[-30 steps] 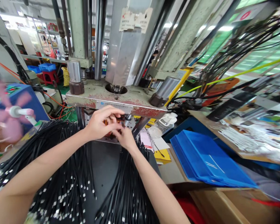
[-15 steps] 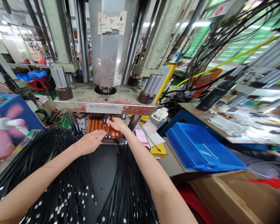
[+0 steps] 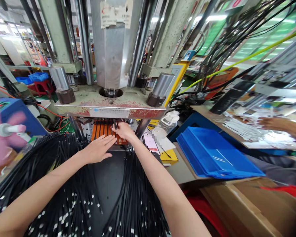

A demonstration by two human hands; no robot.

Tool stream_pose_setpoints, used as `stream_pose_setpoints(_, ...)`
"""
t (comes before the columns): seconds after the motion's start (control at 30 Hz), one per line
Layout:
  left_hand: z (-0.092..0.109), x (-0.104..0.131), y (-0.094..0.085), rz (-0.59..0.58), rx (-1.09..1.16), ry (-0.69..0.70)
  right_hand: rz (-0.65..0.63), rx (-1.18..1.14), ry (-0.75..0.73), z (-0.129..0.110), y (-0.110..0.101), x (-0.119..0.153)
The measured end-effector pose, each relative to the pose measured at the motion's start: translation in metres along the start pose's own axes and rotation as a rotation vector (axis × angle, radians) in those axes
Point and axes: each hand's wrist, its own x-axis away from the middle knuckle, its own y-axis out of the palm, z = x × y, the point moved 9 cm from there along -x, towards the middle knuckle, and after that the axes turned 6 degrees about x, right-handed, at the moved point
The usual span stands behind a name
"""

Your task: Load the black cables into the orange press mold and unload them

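An orange slotted plate [image 3: 103, 130] lies under the press head [image 3: 111, 110], with black cables laid across it in rows. My left hand [image 3: 98, 149] is flat with fingers spread at the plate's front edge and holds nothing. At the plate's right part my right hand [image 3: 123, 130] pinches a black cable [image 3: 115, 124]. Black cable bundles with pale ends hang in front of the press, one on the left [image 3: 64, 184] and one on the right [image 3: 135, 197], either side of a dark surface [image 3: 107, 184].
A pink fan [image 3: 5, 130] stands at the left. To the right are a clear plastic jug [image 3: 166, 125], a phone [image 3: 150, 143], blue trays [image 3: 214, 154] and a cardboard box [image 3: 246, 200]. Another person's hand [image 3: 273, 124] is over white strips at the far right.
My left hand has shifted right along the plate's front, its fingers more spread. The cable in my right hand now stands straighter. Another person's hand has appeared at the far right.
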Motion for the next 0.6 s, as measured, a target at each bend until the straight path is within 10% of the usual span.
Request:
stream_pose_setpoints(0.37, -0.049, -0.048, -0.001, -0.223, 0.220, -0.208, 0.172, 0.094, 0.169, 0.013, -0.022, 0.008)
stream_pose_setpoints(0.6, -0.104, -0.096, 0.002, -0.095, 0.230, -0.375, 0.124, 0.358, -0.130, -0.016, -0.008, 0.049)
